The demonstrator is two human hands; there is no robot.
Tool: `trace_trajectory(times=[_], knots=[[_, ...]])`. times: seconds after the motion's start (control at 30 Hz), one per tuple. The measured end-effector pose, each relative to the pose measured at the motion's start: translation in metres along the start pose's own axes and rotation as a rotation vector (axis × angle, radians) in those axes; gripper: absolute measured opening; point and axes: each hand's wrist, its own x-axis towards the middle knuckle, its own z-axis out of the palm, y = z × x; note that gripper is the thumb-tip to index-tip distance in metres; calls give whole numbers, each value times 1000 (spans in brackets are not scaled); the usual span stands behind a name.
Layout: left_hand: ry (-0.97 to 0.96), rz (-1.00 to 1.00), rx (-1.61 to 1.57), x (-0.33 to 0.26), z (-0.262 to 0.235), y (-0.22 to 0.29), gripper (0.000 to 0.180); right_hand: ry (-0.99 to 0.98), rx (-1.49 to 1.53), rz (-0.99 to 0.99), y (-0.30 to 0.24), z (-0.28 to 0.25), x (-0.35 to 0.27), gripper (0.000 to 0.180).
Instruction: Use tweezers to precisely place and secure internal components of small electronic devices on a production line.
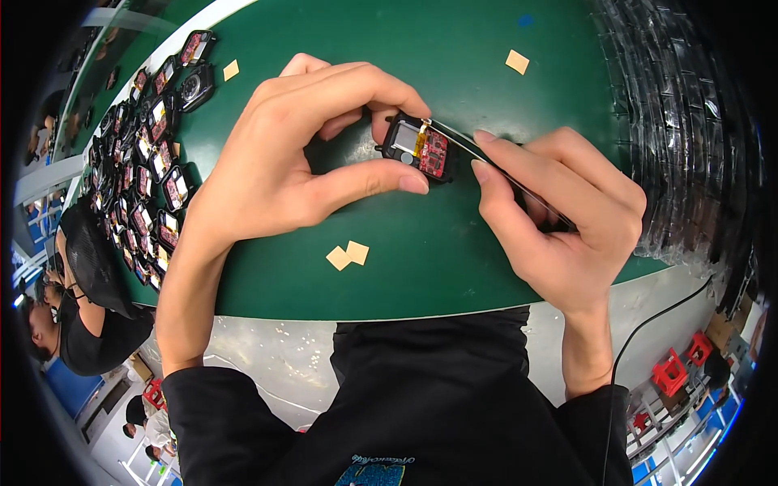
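Observation:
Between the thumb and fingers of my left hand (pixel 312 154) is a small black device housing (pixel 416 148), held just above the green table. Its open face shows a red circuit board, a silvery-grey block and a strip of amber tape. My right hand (pixel 567 202) pinches a pair of slim metal tweezers (pixel 462 139) between thumb and fingers. The tweezers' tips reach the upper edge of the housing, beside the amber tape. Whether the tips grip anything there is too small to tell.
Many similar open housings (pixel 142 174) crowd the left of the green table (pixel 365 292). Stacked clear plastic trays (pixel 673 138) line the right side. Small tan squares (pixel 517 61) lie scattered about. A person in black (pixel 89 300) sits at far left; red stools (pixel 669 371) stand at lower right.

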Motion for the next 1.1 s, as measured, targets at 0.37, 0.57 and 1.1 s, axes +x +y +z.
trace_trajectory(times=[0.37,0.57,1.1], knots=[[-79,-1,-60,2,-10,-6,61,-62,76,51,-3,-3,3,26],[-116,20,-66,3,-12,-10,64,-92,140,94,-1,-4,3,23],[-116,118,2,2,-8,-5,50,-114,126,91,-2,-3,-2,23]])
